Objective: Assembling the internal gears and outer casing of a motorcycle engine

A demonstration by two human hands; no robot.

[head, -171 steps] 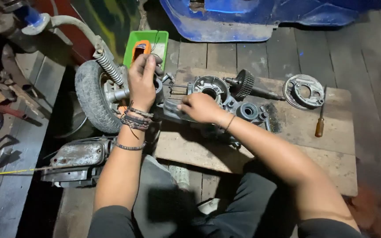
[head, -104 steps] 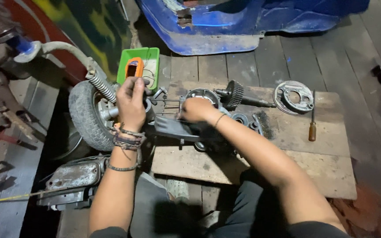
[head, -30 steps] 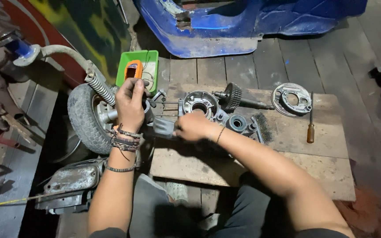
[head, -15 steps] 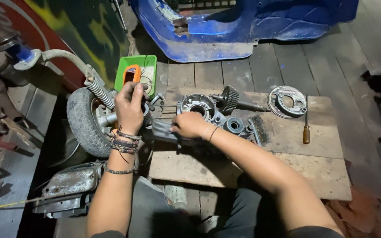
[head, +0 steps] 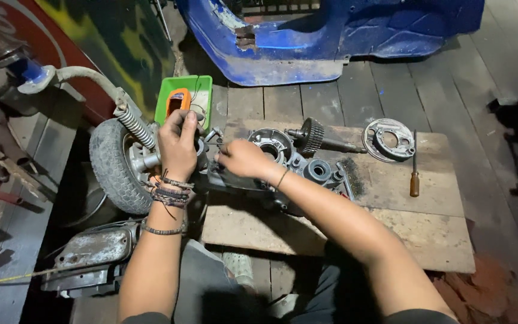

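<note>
A blue scooter body (head: 331,36) with scraped paint fills the top of the view, standing on a floor of dark wooden planks (head: 451,102). In front of it lies a flat wooden board (head: 391,234), and on its left part rests a grey engine casing (head: 283,162) with round bores, its left end meeting a small treaded wheel (head: 110,171) that stands upright off the board's left edge. A coil spring on a curved pale arm (head: 91,81) comes down to the wheel's hub from the upper left. Below the wheel, on the floor, lies a dull grey metal cover (head: 91,255). Behind the wheel sits a green tray (head: 202,90) holding an orange object. A toothed gear on a shaft (head: 316,135) lies at the casing's far side, and to its right a round brake backing plate (head: 389,139) lies flat on the board, with a wooden-handled screwdriver (head: 414,174) just beside it, pointing away from the person. The left hand (head: 178,147), its wrist wrapped in several bracelets, is curled shut over the hub end of the casing beside the wheel; what it grips underneath is hidden. The right hand (head: 244,159) is closed with the fingers pinched on a small part at the casing's left end, too small to make out, the two hands near each other.
</note>
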